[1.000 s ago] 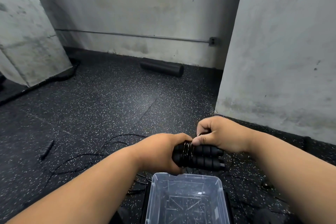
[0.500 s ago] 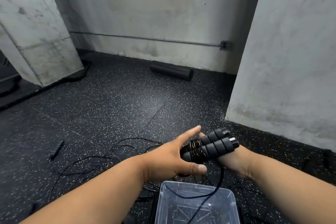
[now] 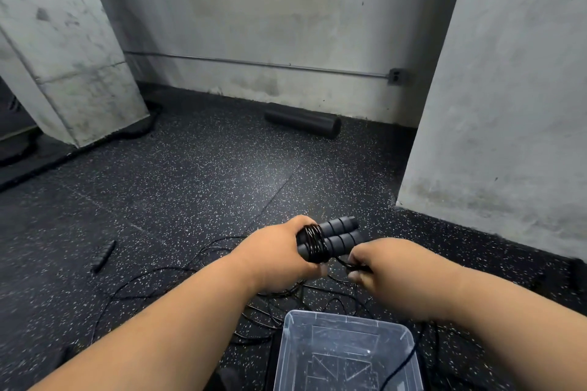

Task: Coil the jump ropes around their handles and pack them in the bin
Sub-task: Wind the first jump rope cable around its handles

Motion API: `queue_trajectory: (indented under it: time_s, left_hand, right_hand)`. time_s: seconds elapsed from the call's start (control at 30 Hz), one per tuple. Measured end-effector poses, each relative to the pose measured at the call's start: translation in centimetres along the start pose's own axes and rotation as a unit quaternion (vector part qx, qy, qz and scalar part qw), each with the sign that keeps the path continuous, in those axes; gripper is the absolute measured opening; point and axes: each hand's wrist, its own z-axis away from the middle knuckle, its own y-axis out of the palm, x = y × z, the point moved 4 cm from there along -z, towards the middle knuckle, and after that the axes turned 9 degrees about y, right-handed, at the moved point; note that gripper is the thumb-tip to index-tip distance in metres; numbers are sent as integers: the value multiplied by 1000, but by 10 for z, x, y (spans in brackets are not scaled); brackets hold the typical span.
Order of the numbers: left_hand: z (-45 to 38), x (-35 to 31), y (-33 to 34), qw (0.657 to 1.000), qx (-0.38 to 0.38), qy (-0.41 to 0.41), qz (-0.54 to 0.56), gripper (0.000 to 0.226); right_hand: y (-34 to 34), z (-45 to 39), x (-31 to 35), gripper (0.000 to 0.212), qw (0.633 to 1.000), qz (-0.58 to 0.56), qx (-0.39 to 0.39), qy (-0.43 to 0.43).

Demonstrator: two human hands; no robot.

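Handles point(image 3: 336, 236) lie paired, long axis running left-near to right-far, gripped at their left end by the left hand point(image 3: 279, 255). Right hand point(image 3: 378, 267), just right-near of them, pinches the free cord point(image 3: 344, 263). Bin point(image 3: 346, 320) sits near, directly below both hands.

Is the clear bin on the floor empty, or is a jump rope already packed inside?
Empty. The clear bin shows only its bare moulded bottom; the coiled handles sit in the left hand, outside it.
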Motion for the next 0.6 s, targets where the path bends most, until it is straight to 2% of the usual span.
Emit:
queue_trajectory:
  time_s: [0.13,0.2,0.3,0.37,0.47,0.6]
  left_hand:
    - [2,0,-1,999,-18,-15,-46,67]
    - [2,-4,-1,997,-26,-7,-75,64]
    - [3,-17,4,996,-20,51,-75,64]
    - [5,-28,6,994,6,98,-49,73]
    - [8,-35,6,989,30,144,-25,83]
    - [12,-41,11,983,65,169,19,77]
  right_hand:
    - [-19,8,6,28,1000,1,-20,-18]
    - [-30,7,6,29,997,-61,-35,-29]
    - [-46,2,2,25,988,-131,-73,-45]
    - [-51,-4,-9,17,976,-193,-89,-40]
    - [-46,-13,-26,13,959,-275,-53,-33]
    - [-38,-17,-34,22,940,-336,-33,-44]
